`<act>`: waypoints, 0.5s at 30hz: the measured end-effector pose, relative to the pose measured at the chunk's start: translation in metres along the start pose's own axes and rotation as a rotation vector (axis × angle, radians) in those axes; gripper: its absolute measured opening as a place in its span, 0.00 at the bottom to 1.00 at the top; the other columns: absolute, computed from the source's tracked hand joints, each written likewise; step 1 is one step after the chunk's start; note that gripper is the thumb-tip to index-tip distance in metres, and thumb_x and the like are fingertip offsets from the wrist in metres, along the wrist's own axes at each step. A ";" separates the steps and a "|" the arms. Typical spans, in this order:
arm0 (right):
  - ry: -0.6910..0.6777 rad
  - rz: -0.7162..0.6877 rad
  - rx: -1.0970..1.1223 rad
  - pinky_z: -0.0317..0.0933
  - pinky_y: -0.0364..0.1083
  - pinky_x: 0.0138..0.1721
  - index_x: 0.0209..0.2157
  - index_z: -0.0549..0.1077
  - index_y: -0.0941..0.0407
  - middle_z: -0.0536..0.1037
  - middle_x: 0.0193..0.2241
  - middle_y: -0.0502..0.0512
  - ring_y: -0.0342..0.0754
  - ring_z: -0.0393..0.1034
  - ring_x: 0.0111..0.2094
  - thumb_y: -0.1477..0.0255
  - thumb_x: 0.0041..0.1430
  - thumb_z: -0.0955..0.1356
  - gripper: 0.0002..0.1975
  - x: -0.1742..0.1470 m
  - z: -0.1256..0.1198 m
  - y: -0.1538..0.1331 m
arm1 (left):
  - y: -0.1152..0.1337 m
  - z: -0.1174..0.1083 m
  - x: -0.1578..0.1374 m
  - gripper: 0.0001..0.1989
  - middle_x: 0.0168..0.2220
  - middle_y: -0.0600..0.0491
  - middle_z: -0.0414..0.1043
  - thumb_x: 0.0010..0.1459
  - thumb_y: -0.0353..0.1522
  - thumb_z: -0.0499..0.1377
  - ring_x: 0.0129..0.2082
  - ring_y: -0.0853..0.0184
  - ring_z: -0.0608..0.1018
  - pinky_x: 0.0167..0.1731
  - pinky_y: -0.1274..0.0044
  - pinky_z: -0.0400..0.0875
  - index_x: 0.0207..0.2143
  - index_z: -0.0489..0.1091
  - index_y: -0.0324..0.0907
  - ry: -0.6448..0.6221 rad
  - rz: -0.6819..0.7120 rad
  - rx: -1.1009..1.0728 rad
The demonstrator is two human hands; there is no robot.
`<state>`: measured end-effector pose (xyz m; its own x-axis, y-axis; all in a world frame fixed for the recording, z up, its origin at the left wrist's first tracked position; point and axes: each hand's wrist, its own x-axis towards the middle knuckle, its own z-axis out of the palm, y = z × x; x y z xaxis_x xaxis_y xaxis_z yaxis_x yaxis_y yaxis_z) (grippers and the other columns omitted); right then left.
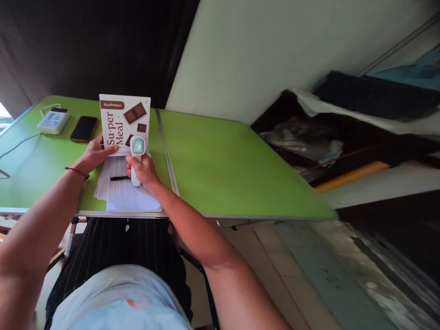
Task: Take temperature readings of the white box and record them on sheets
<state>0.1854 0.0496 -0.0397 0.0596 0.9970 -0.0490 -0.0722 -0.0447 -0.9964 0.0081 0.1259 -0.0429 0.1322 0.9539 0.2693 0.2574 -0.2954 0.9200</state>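
A white box printed "NutriMotion Su-per Meal", with brown chocolate pieces drawn on it, stands upright on the green table. My left hand grips its lower left corner, thumb across the front. In my right hand is a white handheld infrared thermometer, with its lit greenish screen facing me. It is held upright before the box's lower right part; its front end is hidden from me. Under my hands lie handwritten sheets of paper and a black pen, partly behind the thermometer's handle.
A black phone and a white device with a cable lie at the table's left. The green table has a seam right of the papers. Beyond its right end is a dark shelf with cloths. A dark panel and pale wall stand behind.
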 end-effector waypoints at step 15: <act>-0.014 -0.007 0.005 0.61 0.41 0.19 0.30 0.67 0.52 0.69 0.19 0.42 0.39 0.65 0.17 0.68 0.56 0.71 0.07 -0.002 -0.003 0.001 | 0.003 0.001 -0.003 0.28 0.43 0.46 0.82 0.43 0.46 0.75 0.44 0.52 0.81 0.47 0.62 0.78 0.43 0.75 0.41 -0.024 -0.002 -0.045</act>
<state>0.1885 0.0477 -0.0414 0.0463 0.9981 -0.0409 -0.0763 -0.0373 -0.9964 0.0094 0.1220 -0.0409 0.1548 0.9530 0.2606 0.2149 -0.2899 0.9326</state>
